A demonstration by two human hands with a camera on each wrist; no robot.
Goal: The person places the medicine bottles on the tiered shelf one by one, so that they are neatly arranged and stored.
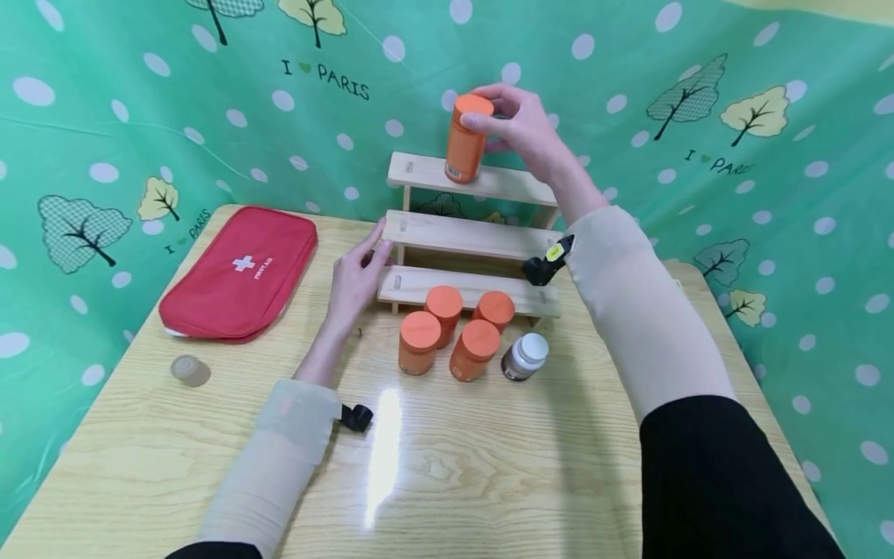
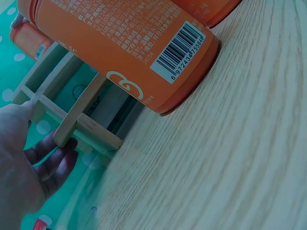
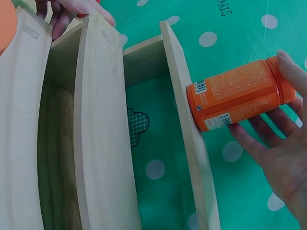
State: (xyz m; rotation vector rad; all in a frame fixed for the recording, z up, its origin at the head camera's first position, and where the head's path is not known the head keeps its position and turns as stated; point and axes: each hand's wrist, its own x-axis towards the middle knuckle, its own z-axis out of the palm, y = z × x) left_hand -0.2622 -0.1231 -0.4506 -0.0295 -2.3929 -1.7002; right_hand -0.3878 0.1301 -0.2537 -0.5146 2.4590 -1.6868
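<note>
At the top step of a three-tier wooden rack (image 1: 475, 233), my right hand (image 1: 520, 128) grips an orange bottle (image 1: 464, 147) around its cap. The bottle stands upright, its base right at the step's left part; the right wrist view shows the same bottle (image 3: 235, 96) with thumb and fingers on either side of the lid. My left hand (image 1: 355, 279) holds the rack's left end at the middle step. In the left wrist view, its fingers (image 2: 57, 167) curl under a step's end and its thumb lies above.
Several orange bottles (image 1: 419, 341) stand on the table in front of the rack, beside a white-capped bottle (image 1: 525, 357). A red first aid pouch (image 1: 240, 272) lies at the left, with a small translucent cap-like piece (image 1: 190, 370) below it. A green dotted cloth (image 1: 279, 147) hangs behind.
</note>
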